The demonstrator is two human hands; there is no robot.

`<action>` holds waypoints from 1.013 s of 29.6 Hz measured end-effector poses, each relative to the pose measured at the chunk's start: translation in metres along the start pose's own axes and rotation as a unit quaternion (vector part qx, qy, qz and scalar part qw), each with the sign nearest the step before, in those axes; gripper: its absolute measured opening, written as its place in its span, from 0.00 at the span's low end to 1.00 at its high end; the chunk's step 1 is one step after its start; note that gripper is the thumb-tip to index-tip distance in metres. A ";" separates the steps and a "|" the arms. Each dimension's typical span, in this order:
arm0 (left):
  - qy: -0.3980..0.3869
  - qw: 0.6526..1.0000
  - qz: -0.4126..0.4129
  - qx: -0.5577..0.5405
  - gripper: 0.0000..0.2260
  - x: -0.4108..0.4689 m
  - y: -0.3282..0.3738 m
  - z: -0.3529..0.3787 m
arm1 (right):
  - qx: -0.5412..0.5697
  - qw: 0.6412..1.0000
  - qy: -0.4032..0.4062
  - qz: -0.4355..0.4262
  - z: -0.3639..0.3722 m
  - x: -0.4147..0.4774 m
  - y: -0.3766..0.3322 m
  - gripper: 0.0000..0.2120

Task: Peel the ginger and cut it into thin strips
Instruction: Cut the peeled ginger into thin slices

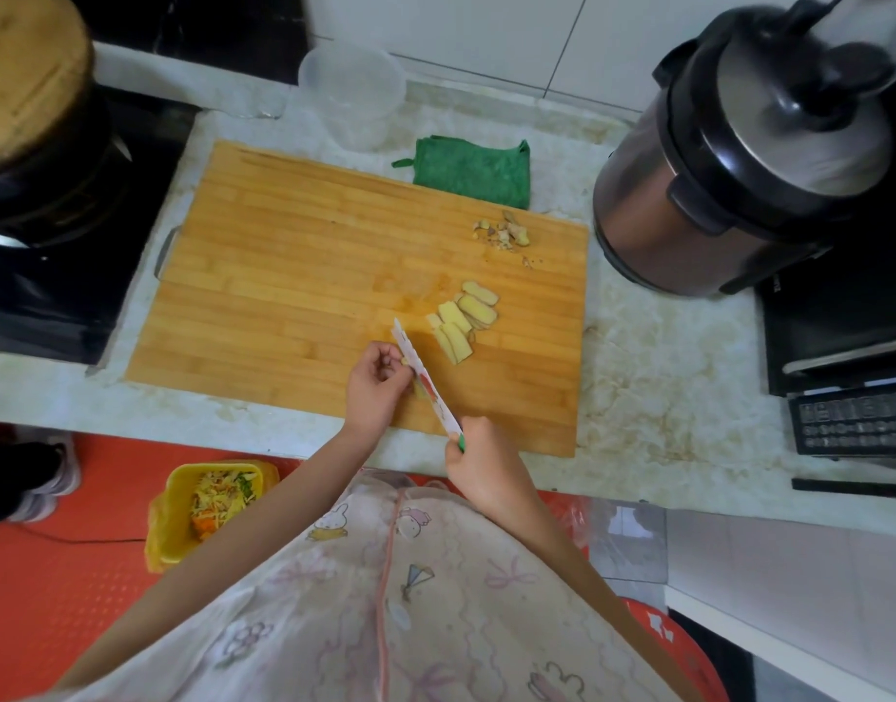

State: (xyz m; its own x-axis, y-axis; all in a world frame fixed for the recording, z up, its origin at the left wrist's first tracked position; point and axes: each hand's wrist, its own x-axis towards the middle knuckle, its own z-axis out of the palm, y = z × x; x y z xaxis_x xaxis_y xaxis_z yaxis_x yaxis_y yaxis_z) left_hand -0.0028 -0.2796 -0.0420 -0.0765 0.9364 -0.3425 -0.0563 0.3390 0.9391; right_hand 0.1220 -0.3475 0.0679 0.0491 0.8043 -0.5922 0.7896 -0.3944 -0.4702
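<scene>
Several pale yellow ginger slices (pixel 463 319) lie overlapping on the wooden cutting board (pixel 304 255), right of its middle. A small heap of ginger peel (pixel 501 231) sits near the board's far right corner. My right hand (pixel 479 461) grips the green handle of a white patterned knife (pixel 425 380), whose blade points away over the board's near edge. My left hand (pixel 377 382) has curled fingers against the blade's left side, pinching a small piece of ginger (pixel 418 388) that is mostly hidden behind the blade.
A green cloth (pixel 474 172) and clear plastic containers (pixel 355 93) lie beyond the board. A pressure cooker (pixel 729 159) stands at the right, a stove with a pot (pixel 46 159) at the left. A yellow bin of scraps (pixel 208 509) sits on the red floor.
</scene>
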 end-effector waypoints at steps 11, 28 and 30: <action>-0.016 1.000 0.001 0.020 0.06 0.000 -0.002 0.000 | 0.010 1.000 0.010 -0.011 0.005 -0.002 0.004 0.08; -0.007 1.000 0.000 0.017 0.05 0.002 -0.003 -0.002 | 0.026 0.999 0.017 -0.016 0.014 -0.004 0.003 0.16; -0.007 1.000 0.000 0.019 0.05 0.002 -0.002 -0.002 | 0.020 0.999 0.019 -0.022 0.014 -0.004 0.003 0.18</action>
State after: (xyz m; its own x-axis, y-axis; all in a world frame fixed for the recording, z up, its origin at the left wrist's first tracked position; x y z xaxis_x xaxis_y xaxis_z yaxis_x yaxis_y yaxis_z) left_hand -0.0051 -0.2789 -0.0448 -0.0627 0.9374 -0.3425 -0.0189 0.3420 0.9395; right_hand 0.1155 -0.3582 0.0599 0.0391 0.8368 -0.5462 0.7668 -0.3756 -0.5206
